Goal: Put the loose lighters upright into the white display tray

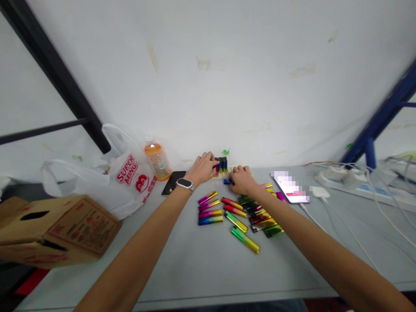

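My left hand (204, 167), with a fitness band on its wrist, is curled against the left end of a row of shiny lighters (222, 164) near the wall. Its fingers partly cover the row. Just right of it, my right hand (242, 179) has its fingers closed over a blue lighter (227, 181). A pale tray or box edge shows in part behind the fingers. Nearer to me lie several gradient lighters in a column (210, 212), some red ones (234, 207) and green-yellow ones (245, 240). A pile of lighters (261, 219) is partly under my right forearm.
On the left stand a cardboard box (78, 229), a white plastic bag (130, 182) and an orange drink bottle (158, 160). A dark phone (173, 183) lies by my left wrist. To the right are a lit phone (290, 188), a charger (320, 192), cables and a power strip (367, 186).
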Demonstrator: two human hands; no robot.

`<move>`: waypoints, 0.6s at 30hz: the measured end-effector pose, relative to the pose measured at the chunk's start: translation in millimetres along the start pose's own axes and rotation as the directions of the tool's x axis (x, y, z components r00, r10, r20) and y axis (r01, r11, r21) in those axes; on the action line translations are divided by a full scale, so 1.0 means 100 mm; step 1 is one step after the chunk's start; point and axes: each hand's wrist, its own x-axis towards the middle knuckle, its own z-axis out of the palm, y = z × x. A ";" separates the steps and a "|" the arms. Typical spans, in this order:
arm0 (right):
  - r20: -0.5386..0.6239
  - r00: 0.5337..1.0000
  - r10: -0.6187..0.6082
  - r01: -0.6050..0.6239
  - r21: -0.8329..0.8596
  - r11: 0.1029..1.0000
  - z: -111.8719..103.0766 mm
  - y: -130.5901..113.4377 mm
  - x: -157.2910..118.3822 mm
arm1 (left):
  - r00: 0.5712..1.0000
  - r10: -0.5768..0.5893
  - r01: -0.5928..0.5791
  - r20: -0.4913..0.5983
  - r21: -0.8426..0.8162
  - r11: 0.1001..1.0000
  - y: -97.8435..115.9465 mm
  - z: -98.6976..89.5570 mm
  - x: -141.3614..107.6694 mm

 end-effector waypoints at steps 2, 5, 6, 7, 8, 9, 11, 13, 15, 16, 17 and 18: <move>-0.009 1.000 -0.016 0.016 -0.017 1.000 -0.01 0.00 0.00 | 0.995 -0.033 0.031 -0.094 -0.020 0.999 0.10 -0.03 -0.09; 0.019 0.999 -0.034 0.035 -0.031 0.999 -0.02 -0.01 -0.01 | 0.970 -0.072 0.044 -0.232 -0.124 0.991 0.27 -0.02 -0.25; 0.038 0.999 -0.039 0.040 -0.031 0.999 -0.02 -0.02 -0.01 | 0.959 -0.086 0.042 -0.269 -0.164 0.986 0.33 0.01 -0.31; 0.054 0.998 -0.044 0.045 -0.030 0.999 -0.02 -0.02 0.00 | 0.951 -0.098 0.039 -0.293 -0.200 0.979 0.37 0.04 -0.38; 0.062 0.997 -0.052 0.053 -0.026 0.998 -0.02 -0.02 0.00 | 0.942 -0.110 0.034 -0.316 -0.236 0.971 0.41 0.08 -0.44; 0.066 0.996 -0.063 0.065 -0.020 0.998 -0.02 -0.02 0.01 | 0.936 -0.125 0.031 -0.329 -0.275 0.961 0.44 0.13 -0.51; 0.062 0.995 -0.083 0.083 0.010 0.997 -0.01 -0.02 0.03 | 0.918 -0.174 0.037 -0.357 -0.359 0.933 0.46 0.21 -0.62; 0.014 0.997 -0.082 0.080 0.108 0.991 0.00 -0.04 0.03 | 0.902 -0.224 0.048 -0.368 -0.430 0.902 0.45 0.27 -0.70; -0.108 0.993 -0.041 0.075 0.330 0.941 0.02 -0.09 -0.01 | 0.887 -0.278 0.071 -0.369 -0.487 0.870 0.42 0.29 -0.75; -0.181 0.983 0.012 0.078 0.480 0.874 0.02 -0.13 -0.05 | 0.879 -0.309 0.089 -0.362 -0.513 0.854 0.41 0.29 -0.77; -0.235 0.968 0.092 0.082 0.638 0.765 0.02 -0.18 -0.09 | 0.875 -0.336 0.108 -0.348 -0.535 0.838 0.41 0.28 -0.78; -0.248 0.951 0.187 0.084 0.785 0.614 0.02 -0.23 -0.14 | 0.875 -0.355 0.127 -0.329 -0.553 0.824 0.41 0.28 -0.79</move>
